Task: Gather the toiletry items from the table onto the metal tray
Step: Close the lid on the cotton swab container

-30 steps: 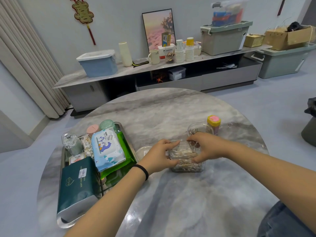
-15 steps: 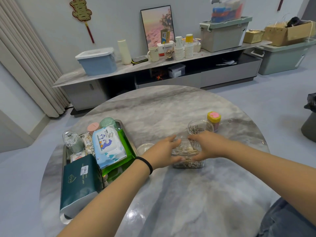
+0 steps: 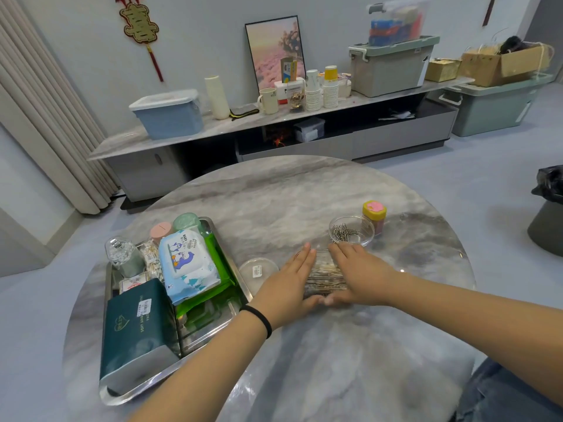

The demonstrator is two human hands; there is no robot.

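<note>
A clear plastic box of cotton swabs (image 3: 326, 274) stands on the marble table (image 3: 304, 193), right of the metal tray (image 3: 210, 328). My left hand (image 3: 288, 283) and my right hand (image 3: 364, 275) press flat against its two sides, fingers straight, thumbs meeting at its near end. The tray holds a blue baby-wipes pack (image 3: 187, 260), a dark green tissue pack (image 3: 137, 324), a green packet, a clear bottle (image 3: 122, 254) and small pink and green jars.
A small round clear container (image 3: 257, 271) lies between the tray and my left hand. A clear cup of paper clips (image 3: 350, 233) and a yellow-lidded jar (image 3: 374, 216) stand just beyond my right hand. A low cabinet with boxes lines the far wall.
My fingers have gone from curled over the box's top edges to lying straight along its sides. The box has stayed in the same place on the table.
</note>
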